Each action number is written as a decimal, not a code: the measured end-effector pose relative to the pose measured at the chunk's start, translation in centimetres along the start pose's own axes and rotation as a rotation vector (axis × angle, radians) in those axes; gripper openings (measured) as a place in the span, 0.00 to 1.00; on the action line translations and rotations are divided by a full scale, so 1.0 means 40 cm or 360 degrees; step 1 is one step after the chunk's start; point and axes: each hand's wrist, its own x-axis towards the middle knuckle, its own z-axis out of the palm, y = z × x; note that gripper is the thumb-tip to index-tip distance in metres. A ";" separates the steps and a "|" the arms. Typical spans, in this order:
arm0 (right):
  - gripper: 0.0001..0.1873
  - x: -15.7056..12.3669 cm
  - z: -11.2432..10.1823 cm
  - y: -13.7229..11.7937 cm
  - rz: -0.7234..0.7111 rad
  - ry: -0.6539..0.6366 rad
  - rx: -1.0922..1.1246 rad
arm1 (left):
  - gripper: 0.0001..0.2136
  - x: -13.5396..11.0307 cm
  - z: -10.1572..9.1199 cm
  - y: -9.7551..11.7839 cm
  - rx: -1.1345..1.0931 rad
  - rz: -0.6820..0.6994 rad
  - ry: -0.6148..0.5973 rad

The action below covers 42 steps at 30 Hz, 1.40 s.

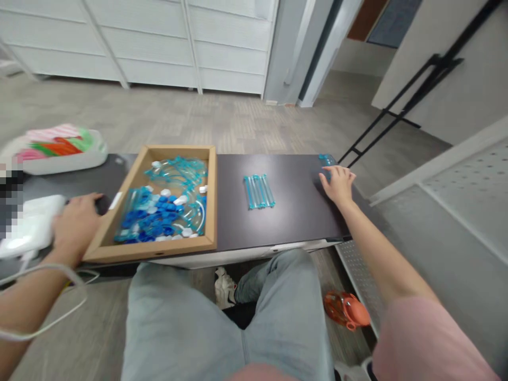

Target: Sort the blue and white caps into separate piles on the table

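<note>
My right hand (338, 182) is over the far right corner of the dark table, fingers apart, with small teal clear plastic pieces (326, 159) just beyond its fingertips. My left hand (78, 221) rests low at the left wall of the cardboard tray (213, 211), blurred, next to a small black object (102, 205); its fingers are mostly hidden. Inside the tray lie blue connectors (159, 217), white caps and clear tubes with teal ends (178, 172). Several clear tubes with teal ends (259, 191) lie side by side mid-table.
At the far left stands a white basket (85, 161) of colourful items. A white device (34, 225) with a cable lies nearer me. Below the table's right end, an orange bottle (347, 309) stands on the floor. A grey panel (456, 196) borders the right side.
</note>
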 end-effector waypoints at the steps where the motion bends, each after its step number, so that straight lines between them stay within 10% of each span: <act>1: 0.24 0.003 0.009 -0.033 -0.0098 0.0016 0.0075 | 0.41 -0.004 0.012 -0.017 -0.0102 -0.0129 0.0222; 5: 0.20 0.001 0.007 -0.267 -0.0525 -0.0104 0.0441 | 0.36 0.000 0.045 -0.032 -0.0222 -0.0043 0.0423; 14: 0.14 -0.136 -0.084 -1.002 -0.1285 -0.0880 0.1240 | 0.28 0.009 0.072 -0.029 -0.0348 0.0007 0.0619; 20: 0.14 -0.194 -0.021 -1.242 -0.1372 -0.1079 0.0951 | 0.29 0.024 0.090 -0.037 -0.0366 0.0047 0.0657; 34: 0.35 -0.154 -0.078 -1.087 -0.0664 -0.0832 0.1885 | 0.31 0.023 0.094 -0.038 -0.0417 0.0090 0.0666; 42: 0.32 -0.101 -0.077 -0.689 -0.0297 -0.0531 0.1643 | 0.37 0.016 0.068 -0.047 -0.0329 0.0131 0.0499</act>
